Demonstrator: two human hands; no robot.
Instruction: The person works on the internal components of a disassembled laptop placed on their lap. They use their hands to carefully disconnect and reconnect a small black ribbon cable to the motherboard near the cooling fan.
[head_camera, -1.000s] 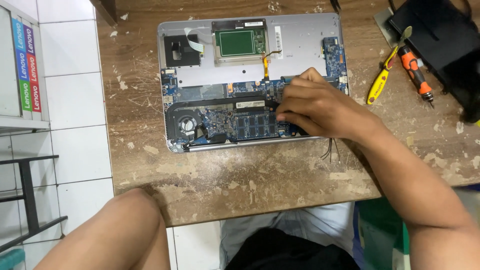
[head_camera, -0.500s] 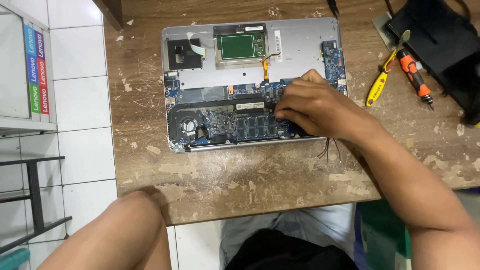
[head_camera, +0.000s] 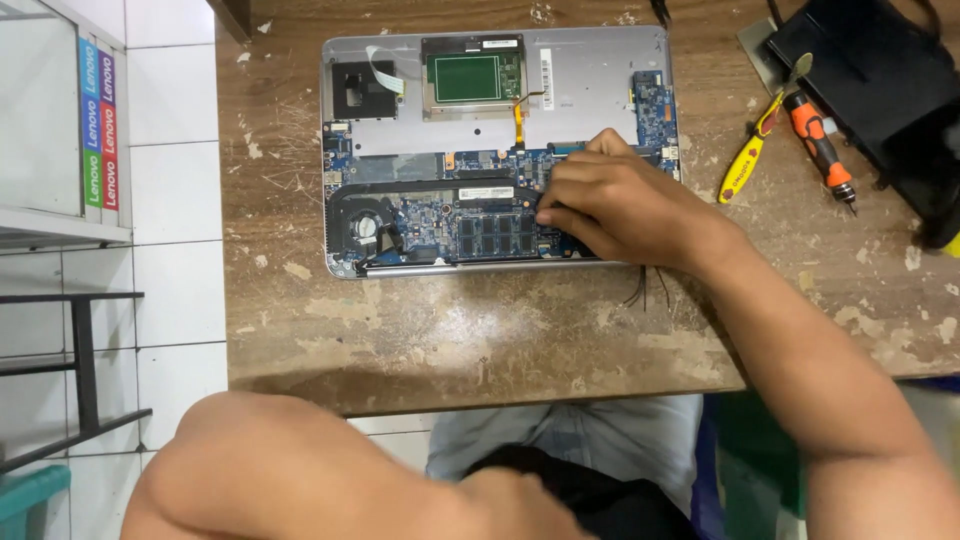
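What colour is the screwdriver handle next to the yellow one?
Orange and black, seen in the head view.

The opened laptop (head_camera: 500, 150) lay on the table (head_camera: 480, 330), toward its far edge. The right hand (head_camera: 610, 205) rested on the laptop's right part, over the circuit board (head_camera: 470, 230). To the right of the laptop lay two screwdrivers (head_camera: 815, 145) side by side, with a case (head_camera: 880, 80) beyond them.

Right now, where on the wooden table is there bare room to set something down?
The broad strip of table between the opened laptop and the near edge is bare. A narrower strip runs left of the laptop. The right side is crowded: right hand, yellow tool, orange screwdriver, black case. Loose wires lie under the forearm.
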